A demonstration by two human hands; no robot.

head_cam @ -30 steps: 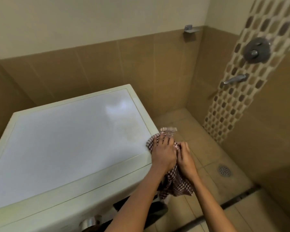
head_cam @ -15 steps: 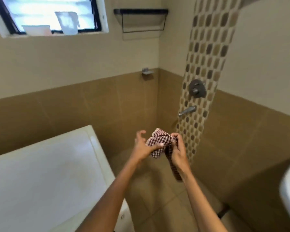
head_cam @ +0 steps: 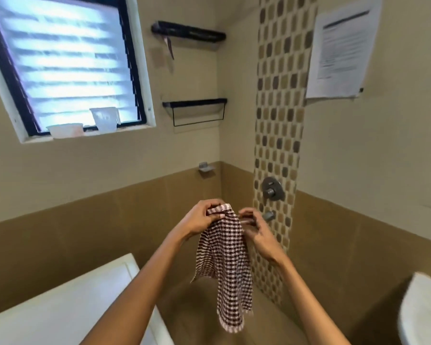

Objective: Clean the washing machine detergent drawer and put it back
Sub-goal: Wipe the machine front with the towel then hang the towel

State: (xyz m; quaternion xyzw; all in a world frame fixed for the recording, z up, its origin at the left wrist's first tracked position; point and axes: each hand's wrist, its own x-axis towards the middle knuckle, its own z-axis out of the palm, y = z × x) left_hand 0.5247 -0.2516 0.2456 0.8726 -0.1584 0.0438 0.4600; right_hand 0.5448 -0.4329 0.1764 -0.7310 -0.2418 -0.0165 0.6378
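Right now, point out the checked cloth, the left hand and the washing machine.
checked cloth [head_cam: 222,257], head view, middle of the hanging fabric.
left hand [head_cam: 197,220], head view, back of the hand gripping the cloth's top edge.
washing machine [head_cam: 60,307], head view, its white top panel.

Left: washing machine [head_cam: 60,307] top fills the low corner.
Right: sink [head_cam: 423,310] rim juts in.
Between: open air around the hanging cloth [head_cam: 224,257].
Ahead: tap spout [head_cam: 269,215], seemingly just behind the right hand [head_cam: 259,235].
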